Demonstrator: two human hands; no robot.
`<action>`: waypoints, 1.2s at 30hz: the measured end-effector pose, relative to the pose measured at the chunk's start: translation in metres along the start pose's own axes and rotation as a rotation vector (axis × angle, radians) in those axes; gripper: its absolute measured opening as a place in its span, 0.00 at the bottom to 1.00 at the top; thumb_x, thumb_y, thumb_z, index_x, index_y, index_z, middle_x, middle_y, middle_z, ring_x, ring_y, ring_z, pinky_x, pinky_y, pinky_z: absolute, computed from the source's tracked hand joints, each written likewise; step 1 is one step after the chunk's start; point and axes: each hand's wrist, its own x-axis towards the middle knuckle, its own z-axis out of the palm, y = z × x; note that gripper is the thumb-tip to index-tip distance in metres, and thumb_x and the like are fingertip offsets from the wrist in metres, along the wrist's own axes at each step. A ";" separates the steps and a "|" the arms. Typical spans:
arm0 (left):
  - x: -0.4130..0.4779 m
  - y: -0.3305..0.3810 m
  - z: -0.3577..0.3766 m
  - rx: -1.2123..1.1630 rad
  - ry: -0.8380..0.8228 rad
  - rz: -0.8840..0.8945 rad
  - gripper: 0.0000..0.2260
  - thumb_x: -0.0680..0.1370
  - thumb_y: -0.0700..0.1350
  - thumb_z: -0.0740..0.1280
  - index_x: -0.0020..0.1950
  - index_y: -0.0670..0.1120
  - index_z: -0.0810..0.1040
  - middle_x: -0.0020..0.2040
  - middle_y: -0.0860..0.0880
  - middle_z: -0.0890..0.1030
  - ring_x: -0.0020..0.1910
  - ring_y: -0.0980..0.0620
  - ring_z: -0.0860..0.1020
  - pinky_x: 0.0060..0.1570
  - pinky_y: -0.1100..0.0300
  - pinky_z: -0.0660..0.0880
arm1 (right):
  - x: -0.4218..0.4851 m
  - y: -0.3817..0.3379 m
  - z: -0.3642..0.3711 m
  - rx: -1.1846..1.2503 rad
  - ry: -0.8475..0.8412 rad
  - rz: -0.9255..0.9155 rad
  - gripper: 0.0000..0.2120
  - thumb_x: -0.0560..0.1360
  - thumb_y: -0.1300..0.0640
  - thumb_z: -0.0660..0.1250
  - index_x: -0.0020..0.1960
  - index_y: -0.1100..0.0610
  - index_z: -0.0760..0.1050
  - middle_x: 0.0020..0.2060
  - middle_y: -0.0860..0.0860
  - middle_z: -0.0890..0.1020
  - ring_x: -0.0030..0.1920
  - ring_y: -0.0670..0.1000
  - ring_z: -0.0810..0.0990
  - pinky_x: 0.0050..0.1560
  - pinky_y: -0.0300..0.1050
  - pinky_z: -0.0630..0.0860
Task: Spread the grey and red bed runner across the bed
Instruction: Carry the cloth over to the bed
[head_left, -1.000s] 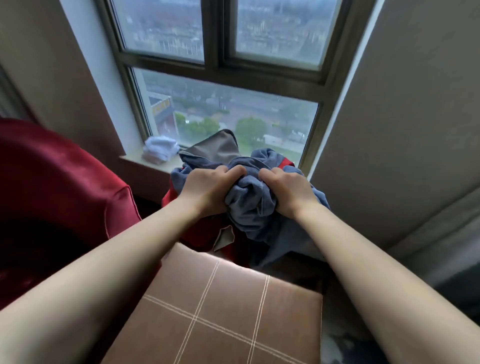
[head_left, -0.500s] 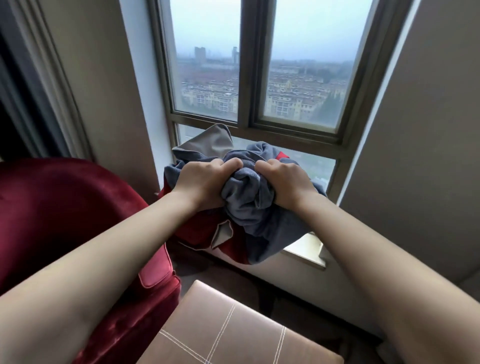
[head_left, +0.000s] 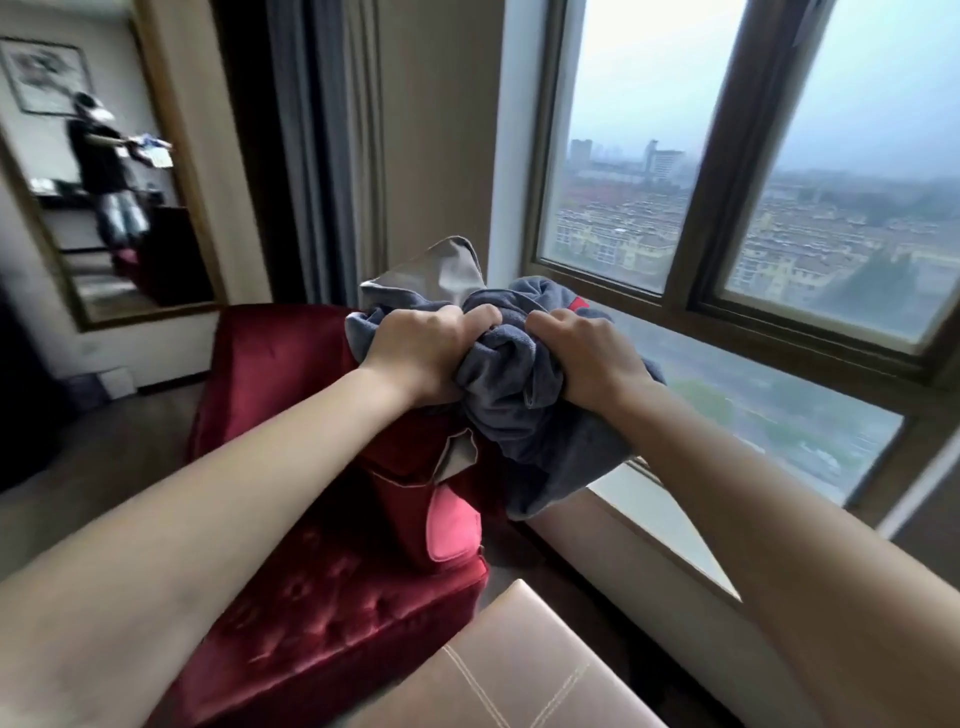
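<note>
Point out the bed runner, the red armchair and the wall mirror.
bed runner (head_left: 519, 400): head view, on the bunched grey folds.
red armchair (head_left: 322, 613): head view, on its tufted velvet.
wall mirror (head_left: 119, 234): head view, on the glass.

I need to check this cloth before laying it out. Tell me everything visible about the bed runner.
The bed runner is a crumpled bundle of soft grey fabric with red panels hanging beneath and a beige lining corner sticking up. The left hand and right hand grip it side by side, holding it aloft before the red armchair and the window.
</note>
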 end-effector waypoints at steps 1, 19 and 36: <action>-0.010 -0.017 -0.006 0.022 -0.008 -0.024 0.26 0.66 0.61 0.68 0.61 0.57 0.67 0.47 0.48 0.81 0.42 0.43 0.82 0.37 0.53 0.76 | 0.011 -0.017 0.001 0.019 0.005 -0.024 0.12 0.74 0.54 0.63 0.55 0.54 0.68 0.50 0.55 0.78 0.48 0.62 0.80 0.43 0.54 0.77; -0.286 -0.296 -0.174 0.477 -0.131 -0.445 0.26 0.64 0.59 0.69 0.59 0.53 0.69 0.41 0.48 0.81 0.36 0.43 0.81 0.28 0.59 0.64 | 0.149 -0.418 -0.029 0.313 0.153 -0.556 0.13 0.75 0.52 0.64 0.58 0.54 0.68 0.50 0.55 0.78 0.50 0.60 0.79 0.45 0.55 0.77; -0.521 -0.347 -0.338 0.949 -0.338 -1.041 0.28 0.61 0.51 0.71 0.60 0.51 0.69 0.40 0.50 0.80 0.31 0.43 0.79 0.24 0.61 0.60 | 0.154 -0.750 -0.097 0.620 0.330 -1.246 0.16 0.73 0.56 0.65 0.59 0.56 0.68 0.48 0.56 0.76 0.49 0.61 0.77 0.40 0.52 0.76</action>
